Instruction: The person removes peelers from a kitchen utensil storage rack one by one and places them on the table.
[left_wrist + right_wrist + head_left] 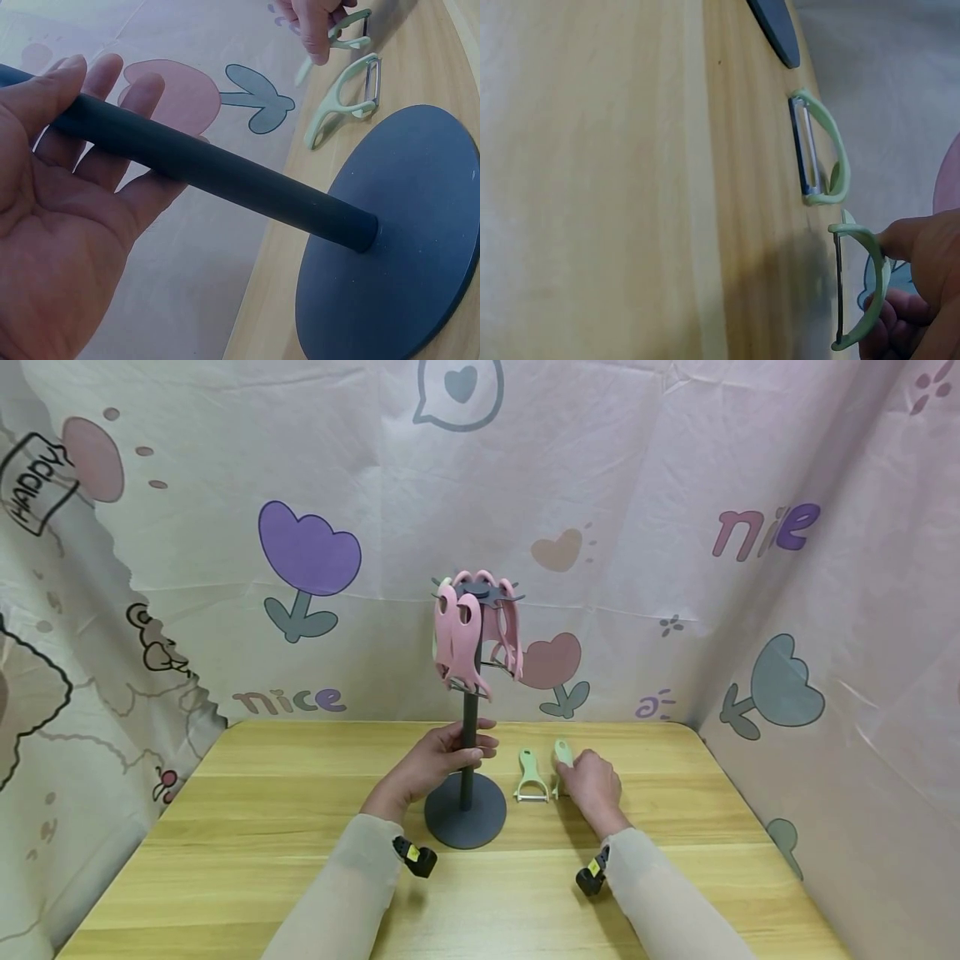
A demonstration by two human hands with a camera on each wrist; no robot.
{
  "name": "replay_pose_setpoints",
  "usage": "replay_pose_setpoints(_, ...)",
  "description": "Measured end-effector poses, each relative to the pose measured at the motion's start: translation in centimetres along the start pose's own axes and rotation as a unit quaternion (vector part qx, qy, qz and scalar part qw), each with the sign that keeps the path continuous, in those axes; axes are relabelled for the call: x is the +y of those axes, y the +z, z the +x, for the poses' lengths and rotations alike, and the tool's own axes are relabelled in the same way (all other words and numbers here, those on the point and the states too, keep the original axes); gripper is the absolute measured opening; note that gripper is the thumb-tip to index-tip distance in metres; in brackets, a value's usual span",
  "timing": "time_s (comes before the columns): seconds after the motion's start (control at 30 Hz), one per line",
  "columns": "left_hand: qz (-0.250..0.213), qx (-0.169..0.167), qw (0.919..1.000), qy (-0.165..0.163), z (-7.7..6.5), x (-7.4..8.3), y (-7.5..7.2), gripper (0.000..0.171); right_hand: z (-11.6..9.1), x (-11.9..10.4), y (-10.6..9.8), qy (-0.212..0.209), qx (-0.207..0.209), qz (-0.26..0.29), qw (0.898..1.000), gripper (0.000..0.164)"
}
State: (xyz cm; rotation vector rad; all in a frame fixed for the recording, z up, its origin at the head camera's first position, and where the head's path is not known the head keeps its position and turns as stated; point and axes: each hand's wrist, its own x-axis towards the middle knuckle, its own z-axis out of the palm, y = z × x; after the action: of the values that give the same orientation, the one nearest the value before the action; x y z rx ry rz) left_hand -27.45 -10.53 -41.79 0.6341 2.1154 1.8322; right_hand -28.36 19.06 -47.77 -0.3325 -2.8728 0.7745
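Note:
A dark grey stand (467,814) with a round base and an upright pole stands on the table. My left hand (442,756) holds its pole, the thumb on one side and the fingers loosely round the other; the left wrist view shows the palm facing the pole (225,176). Several pink peelers (465,643) hang from the hooks at the top, with a pale green edge partly hidden behind them. My right hand (592,782) pinches a light green peeler (874,289) by its handle, close to the table. Another green peeler (529,777) lies between that hand and the stand.
The wooden table (300,860) ends at a printed cloth backdrop (420,510) behind the stand. A side cloth (862,710) borders it on the right. Small black cameras are strapped at both wrists.

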Motion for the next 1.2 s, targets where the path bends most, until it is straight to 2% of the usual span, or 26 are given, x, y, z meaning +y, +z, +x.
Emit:
replay_pose_setpoints(0.43, 0.000, -0.001, 1.0000, -0.003, -0.09, -0.02, -0.03, 0.045, 0.23, 0.53, 0.73, 0.014, -0.014, -0.018, 1.000, 0.048)
replay_pose_setpoints(0.77, 0.003, 0.005, 0.9998, -0.018, -0.02, 0.33, 0.00, 0.045, 0.34, 0.71, 0.86, 0.019, -0.018, -0.024, 0.999, 0.048)
replay_pose_setpoints(0.97, 0.001, 0.007, 0.9999, -0.013, 0.00, 0.38, 0.13, 0.045, 0.31, 0.84, 0.95, 0.018, -0.016, -0.028, 0.999, 0.048)
replay_pose_setpoints(1.2, 0.020, 0.023, 0.9995, -0.004, 0.13, 0.34, 0.15, 0.046, 0.40, 0.84, 1.02, 0.013, -0.015, -0.030, 0.999, 0.048)
